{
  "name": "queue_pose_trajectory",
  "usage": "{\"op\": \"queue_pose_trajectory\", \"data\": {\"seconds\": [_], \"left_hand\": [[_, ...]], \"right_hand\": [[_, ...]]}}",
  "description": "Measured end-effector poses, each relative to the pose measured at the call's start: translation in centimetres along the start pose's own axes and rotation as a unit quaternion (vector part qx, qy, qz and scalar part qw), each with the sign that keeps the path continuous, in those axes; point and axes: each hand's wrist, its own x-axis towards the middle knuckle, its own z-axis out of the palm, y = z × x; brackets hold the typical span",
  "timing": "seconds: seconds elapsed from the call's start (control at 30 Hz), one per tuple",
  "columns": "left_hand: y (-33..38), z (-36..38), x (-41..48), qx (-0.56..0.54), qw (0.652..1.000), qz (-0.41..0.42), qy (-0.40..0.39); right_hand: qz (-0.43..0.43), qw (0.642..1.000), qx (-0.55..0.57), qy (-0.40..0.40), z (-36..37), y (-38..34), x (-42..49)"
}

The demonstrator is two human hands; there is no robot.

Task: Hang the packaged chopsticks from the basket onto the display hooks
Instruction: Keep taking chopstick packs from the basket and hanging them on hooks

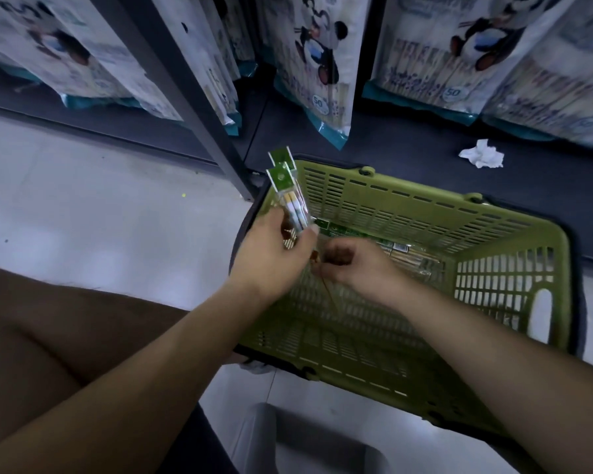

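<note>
A green plastic basket (pixel 493 234) sits on the floor in front of the shelving. My left hand (pixel 271 254) holds a few clear chopstick packs with green header cards (pixel 283 181) upright over the basket's left rim. My right hand (pixel 353 268) reaches into the basket with its fingers curled on something dark and thin; what it pinches is blurred. More chopstick packs (pixel 404 254) lie flat on the basket floor. No display hooks are in view.
Large panda-printed bags (pixel 315 63) hang above a dark base shelf (pixel 408 155). A dark upright post (pixel 192 97) stands left of the basket. A crumpled white paper (pixel 481 158) lies on the base. My knee (pixel 65 319) is at the lower left.
</note>
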Motion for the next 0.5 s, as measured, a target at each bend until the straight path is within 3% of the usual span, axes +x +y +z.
{"op": "queue_pose_trajectory", "data": {"seconds": [0.07,0.17,0.23,0.27,0.33,0.4,0.5], "left_hand": [[0.4,0.6,0.2,-0.106,0.990,-0.080,-0.040],[0.4,0.3,0.4,-0.243,0.961,-0.134,-0.012],[0.0,-0.2,0.7,-0.282,0.950,-0.134,-0.005],[-0.3,-0.5,0.9,-0.277,0.953,-0.126,-0.004],[-0.9,-0.8,1.3,-0.272,0.956,-0.111,-0.011],[-1.3,-0.6,1.4,-0.278,0.954,-0.110,-0.020],[-1.8,-0.2,1.5,-0.281,0.952,-0.117,-0.017]], "right_hand": [[-0.024,0.998,0.049,-0.026,1.0,-1.3,0.1],[-0.015,0.997,0.059,-0.037,1.2,-0.4,0.7],[0.019,0.997,-0.067,0.018,0.0,1.8,1.6],[0.034,0.981,-0.186,0.054,-0.9,3.3,2.1],[0.069,0.913,-0.391,0.090,-2.5,6.3,2.6],[0.097,0.866,-0.483,0.083,-3.4,8.8,3.1],[0.121,0.834,-0.534,0.068,-3.2,10.9,3.8]]}}
